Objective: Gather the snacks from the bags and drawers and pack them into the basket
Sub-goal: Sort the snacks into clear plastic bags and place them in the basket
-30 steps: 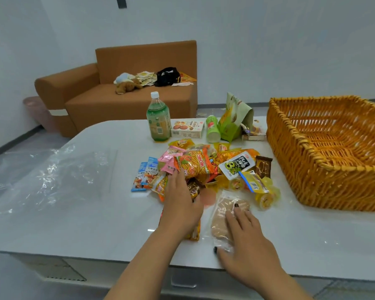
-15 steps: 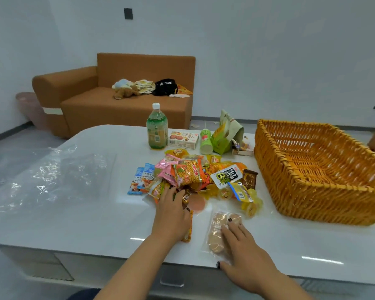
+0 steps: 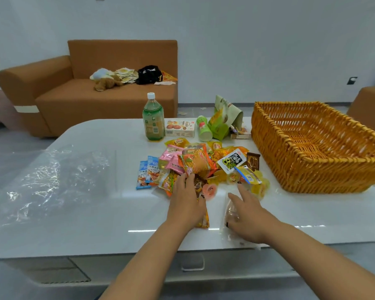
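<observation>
We see the snack pile (image 3: 200, 164) heaped mid-table on the white table (image 3: 85, 230), with the wicker basket (image 3: 318, 148) just to its right, its near left corner close to the jelly cups (image 3: 254, 180). The left hand (image 3: 187, 202) lies palm-down on the near edge of the pile, fingers straight, covering an orange packet (image 3: 204, 219) that pokes out under the palm. The right hand (image 3: 246, 215) rests over a clear-wrapped pastry (image 3: 228, 213) that lies apart from the pile near the table's near edge; its fingers are spread and relaxed, the forefinger reaching toward the jelly cups, and we cannot tell whether the thumb pinches the wrapper. At the far edge stand a green bottle (image 3: 153, 120), a biscuit box (image 3: 179, 128), a small green tube (image 3: 204, 128) and a green pouch (image 3: 224, 121). A crumpled clear plastic bag (image 3: 52, 180) spreads across the table's left side. Bare tabletop lies between that bag and the pile, and along the near edge right of the pastry. A brown sofa (image 3: 85, 94) stands beyond the table.
</observation>
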### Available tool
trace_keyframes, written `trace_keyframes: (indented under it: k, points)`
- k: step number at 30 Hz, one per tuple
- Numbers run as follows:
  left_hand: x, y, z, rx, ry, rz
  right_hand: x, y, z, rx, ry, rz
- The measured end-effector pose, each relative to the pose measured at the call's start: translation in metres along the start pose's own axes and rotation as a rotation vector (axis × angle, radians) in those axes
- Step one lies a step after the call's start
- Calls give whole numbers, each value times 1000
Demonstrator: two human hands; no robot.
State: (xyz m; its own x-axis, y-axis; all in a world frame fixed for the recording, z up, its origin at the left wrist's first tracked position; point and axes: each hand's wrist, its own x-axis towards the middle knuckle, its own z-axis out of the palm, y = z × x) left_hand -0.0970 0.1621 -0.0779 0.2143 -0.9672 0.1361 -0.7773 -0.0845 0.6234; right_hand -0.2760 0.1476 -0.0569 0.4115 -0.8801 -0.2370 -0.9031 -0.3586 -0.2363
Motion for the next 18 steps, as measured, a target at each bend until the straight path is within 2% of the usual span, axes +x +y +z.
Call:
trace_keyframes:
  k: [4, 9, 14, 18]
  points:
    - [-8, 0, 0, 45, -40, 55, 6, 22, -16, -52, -107, -7]
    - [-26, 5, -6, 92, -65, 101, 11, 47, -5, 70, -220, -17]
    - [-40, 10, -3, 97, -149, 49, 13, 56, 15, 119, -134, -18]
    - [-44, 7, 0, 158, -143, -40, 16, 50, 30, 135, 30, -55]
